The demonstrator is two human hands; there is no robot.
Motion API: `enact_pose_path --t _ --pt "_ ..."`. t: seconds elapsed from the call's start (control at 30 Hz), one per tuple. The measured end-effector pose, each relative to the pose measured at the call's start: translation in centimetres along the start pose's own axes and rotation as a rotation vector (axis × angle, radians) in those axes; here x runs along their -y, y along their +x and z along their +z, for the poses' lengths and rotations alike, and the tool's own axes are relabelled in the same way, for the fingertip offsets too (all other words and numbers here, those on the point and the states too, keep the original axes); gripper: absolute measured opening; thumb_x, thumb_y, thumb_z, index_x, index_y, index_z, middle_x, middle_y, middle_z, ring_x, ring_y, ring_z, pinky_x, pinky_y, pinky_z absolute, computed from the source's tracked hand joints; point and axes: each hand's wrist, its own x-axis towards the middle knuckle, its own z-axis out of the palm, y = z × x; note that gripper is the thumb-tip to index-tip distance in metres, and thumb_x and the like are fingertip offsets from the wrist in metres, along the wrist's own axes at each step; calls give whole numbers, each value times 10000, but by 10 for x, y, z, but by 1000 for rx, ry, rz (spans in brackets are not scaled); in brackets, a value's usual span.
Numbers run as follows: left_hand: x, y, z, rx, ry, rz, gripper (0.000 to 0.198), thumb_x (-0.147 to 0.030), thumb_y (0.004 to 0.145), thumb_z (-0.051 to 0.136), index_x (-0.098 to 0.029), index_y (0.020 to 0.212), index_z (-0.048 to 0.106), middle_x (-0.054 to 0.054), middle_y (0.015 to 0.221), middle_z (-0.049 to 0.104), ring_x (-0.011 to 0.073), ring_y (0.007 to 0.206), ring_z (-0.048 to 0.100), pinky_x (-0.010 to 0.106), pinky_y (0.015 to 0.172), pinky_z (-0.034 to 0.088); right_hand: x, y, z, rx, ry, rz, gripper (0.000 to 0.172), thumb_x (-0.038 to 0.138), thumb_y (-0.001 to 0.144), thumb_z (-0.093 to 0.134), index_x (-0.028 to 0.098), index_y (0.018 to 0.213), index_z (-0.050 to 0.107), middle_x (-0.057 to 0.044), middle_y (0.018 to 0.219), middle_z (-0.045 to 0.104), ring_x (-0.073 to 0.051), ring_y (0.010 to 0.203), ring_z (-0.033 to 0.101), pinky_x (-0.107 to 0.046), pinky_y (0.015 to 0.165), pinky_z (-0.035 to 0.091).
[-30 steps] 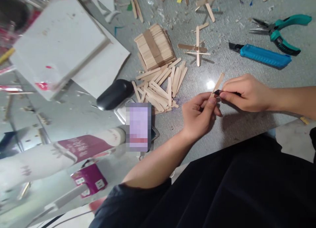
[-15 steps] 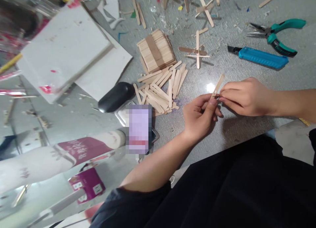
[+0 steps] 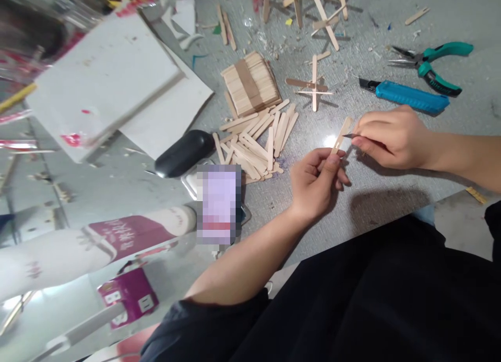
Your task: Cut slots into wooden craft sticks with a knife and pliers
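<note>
My left hand is closed, pinching the lower end of a wooden craft stick between thumb and fingers. A narrow slot shows in the stick near my thumb. From the closed fingers of my right hand sticks out a small dark pointed blade. Its tip lies at the edge of the craft stick, above the slot; whether it touches I cannot tell. The rest of the blade is hidden in my fingers.
Loose craft sticks lie left of my hands, by a banded bundle. Beyond stands a crossed-stick piece. A blue utility knife and green-handled pliers lie at the right. A phone, white boards and a bottle are leftward.
My right hand has moved slightly up, away from my left fingertips, and the dark blade now shows beside the stick's upper part. My left hand keeps its hold.
</note>
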Motion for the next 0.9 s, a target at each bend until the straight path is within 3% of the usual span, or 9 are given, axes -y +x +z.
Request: enact_pose_path --t 0.13,0.2,0.37,0.5,0.6,0.7,0.9 --pt "2 3 -2 8 -18 57 511 -680 1042 958 -207 903 823 -73 493 562 68 395 455 198 402 368 -6 -1 -2 24 9 -72 431 443 1305 463 231 1149 804 -58 1138 879 -179 911 792 -351 713 489" --pt "4 1 -1 6 7 81 506 -678 1059 939 -210 903 823 -80 498 535 68 394 425 204 393 321 -3 -2 -2 46 -4 -112 430 432 1309 457 224 1161 803 -49 1127 879 -164 870 772 -340 695 470" --pt "6 -8 2 -46 204 196 411 -588 1184 810 -208 1041 874 -58 529 654 78 405 558 193 428 397 12 -3 -3 128 -54 -83 485 400 1315 435 178 1109 814 -56 1017 844 -145 758 677 -333 654 382" --pt "4 -15 0 -69 499 256 395 -530 1233 729 -187 1151 908 -30 578 748 97 462 670 205 500 501 17 -1 -5 189 63 7 539 407 1317 410 185 1023 804 -50 902 777 -163 783 672 -330 687 414" --pt "3 -17 -2 -80 608 276 403 -517 1242 705 -182 1178 919 -22 600 776 108 502 715 217 551 559 19 -1 -8 190 54 80 541 407 1310 408 197 979 781 -71 923 794 -188 827 708 -356 711 444" --pt "5 -16 -3 -81 534 250 394 -529 1232 732 -189 1159 918 -23 605 782 100 493 709 210 537 542 20 0 -9 175 7 151 547 425 1306 382 215 980 767 -100 991 835 -222 886 755 -394 735 476" --pt "4 -7 -3 -34 65 118 427 -608 1170 822 -219 1000 865 -22 588 748 88 435 580 214 468 473 14 3 -9 173 61 161 524 505 1290 397 270 1005 769 -91 1035 857 -250 894 785 -431 739 510"
